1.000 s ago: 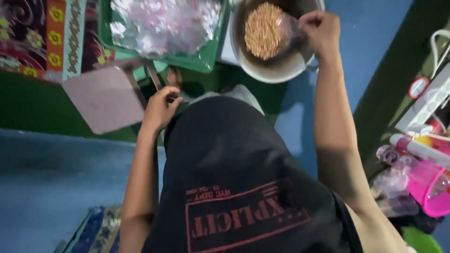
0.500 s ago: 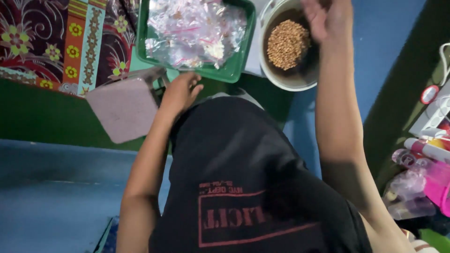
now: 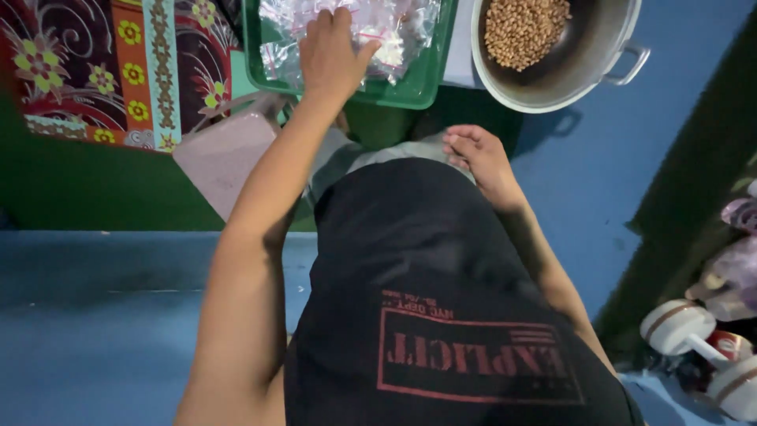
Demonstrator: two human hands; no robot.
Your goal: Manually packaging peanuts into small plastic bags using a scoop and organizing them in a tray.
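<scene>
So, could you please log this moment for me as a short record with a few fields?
Left hand: left hand reaches into the green tray, fingers resting on the clear plastic bags.
Right hand: right hand rests on the person's lap, holding nothing.
Pot: metal pot holds brown roasted nuts, right of the tray.
Nearby: patterned mat on the left; blue floor.

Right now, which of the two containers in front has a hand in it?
The green tray of clear plastic bags; the left hand rests on them. The round metal pot of peanuts is untouched.
</scene>
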